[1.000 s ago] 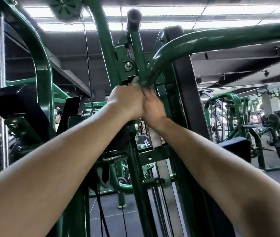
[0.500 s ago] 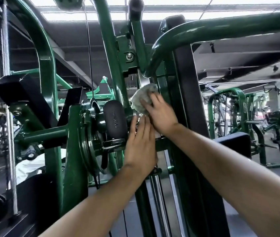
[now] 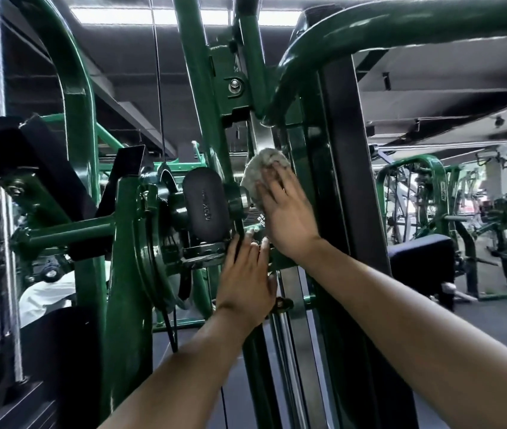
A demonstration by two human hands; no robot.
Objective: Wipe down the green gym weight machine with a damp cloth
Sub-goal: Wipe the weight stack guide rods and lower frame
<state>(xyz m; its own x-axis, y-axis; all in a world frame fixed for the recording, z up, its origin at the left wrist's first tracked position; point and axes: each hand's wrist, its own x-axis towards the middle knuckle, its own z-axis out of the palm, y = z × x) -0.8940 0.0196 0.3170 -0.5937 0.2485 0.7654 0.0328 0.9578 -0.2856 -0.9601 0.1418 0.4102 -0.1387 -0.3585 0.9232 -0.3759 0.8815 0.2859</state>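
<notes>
Right hand (image 3: 287, 212) presses a crumpled grey cloth (image 3: 260, 173) with straight fingers against the green weight machine's upright (image 3: 300, 181); left hand (image 3: 246, 274), fingers straight, rests on the frame just below. Wiping looks mid-stroke, and the next pass likely calls for sliding down. Black pad (image 3: 207, 204) carries unreadable lettering

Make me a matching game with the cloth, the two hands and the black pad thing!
Things:
1. cloth
2. left hand
3. right hand
4. black pad

Where or how:
A. flat on top of the cloth, pressing it against the machine
B. lower down, fingers straight, touching the green frame
C. grey and bunched up under a palm
D. left of the cloth, sticking out on a shaft

Pairs: 1-C, 2-B, 3-A, 4-D
</notes>
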